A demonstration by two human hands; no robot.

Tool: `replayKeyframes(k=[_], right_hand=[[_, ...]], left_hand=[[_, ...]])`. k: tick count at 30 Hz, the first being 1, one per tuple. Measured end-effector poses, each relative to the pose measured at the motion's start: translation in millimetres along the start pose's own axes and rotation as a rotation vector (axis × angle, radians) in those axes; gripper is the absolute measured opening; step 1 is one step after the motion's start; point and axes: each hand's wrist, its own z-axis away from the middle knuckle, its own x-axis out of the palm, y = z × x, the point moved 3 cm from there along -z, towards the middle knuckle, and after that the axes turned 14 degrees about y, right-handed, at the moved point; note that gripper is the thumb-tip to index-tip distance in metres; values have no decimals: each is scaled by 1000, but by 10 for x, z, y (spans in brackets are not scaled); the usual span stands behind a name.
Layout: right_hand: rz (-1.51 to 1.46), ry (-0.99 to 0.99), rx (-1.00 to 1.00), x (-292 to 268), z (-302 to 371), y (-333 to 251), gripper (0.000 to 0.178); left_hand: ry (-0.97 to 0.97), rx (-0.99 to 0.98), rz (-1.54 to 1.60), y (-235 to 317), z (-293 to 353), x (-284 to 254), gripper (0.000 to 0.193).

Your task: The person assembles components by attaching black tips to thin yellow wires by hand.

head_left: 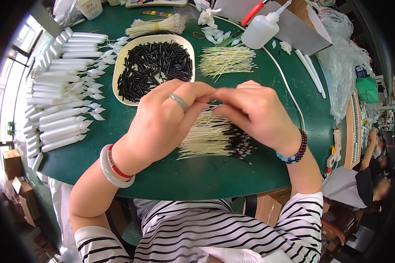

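My left hand (160, 116) and my right hand (261, 114) meet fingertip to fingertip above the middle of the table, both closed in a pinch. Whatever lies between the fingers is too small or hidden to make out, and the right fingers are slightly blurred. Below them lies a spread bundle of thin pale wires (204, 141), many with black sleeves at their right ends. Just beyond my left hand, a cream tray (117, 85) holds a heap of short black tubes (156, 65). Past my fingers rests another bundle of pale wires (227, 60) without black sleeves.
White candle-shaped pieces (59, 94) with flame-like tips are stacked along the left. A tied wire bundle (158, 27) lies at the back. A white squeeze bottle (260, 31), a red-handled tool (253, 12) and a white cable (285, 81) are at the right.
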Motion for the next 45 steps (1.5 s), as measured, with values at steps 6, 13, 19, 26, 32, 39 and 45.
replayKeyframes(k=[6, 13, 19, 26, 32, 39, 45], right_hand=[[72, 177, -200, -129, 36, 69, 10], [-93, 202, 15, -135, 80, 107, 10], [-35, 189, -132, -90, 90, 127, 12], [-75, 31, 92, -211, 10, 423, 44], [423, 326, -143, 17, -66, 923, 15], [618, 347, -321, 44, -93, 816, 13], [546, 339, -262, 29, -47, 791, 19]], left_hand=[[-7, 76, -162, -57, -21, -86, 21], [-2, 50, -52, -17, -39, -81, 21], [-35, 68, -14, -16, -38, -65, 19], [-112, 104, -6, -88, 78, 18, 20], [-301, 187, -23, -80, 84, 91, 20], [-166, -31, -295, -450, -167, -273, 13], [-287, -73, -304, -547, -128, -215, 7]])
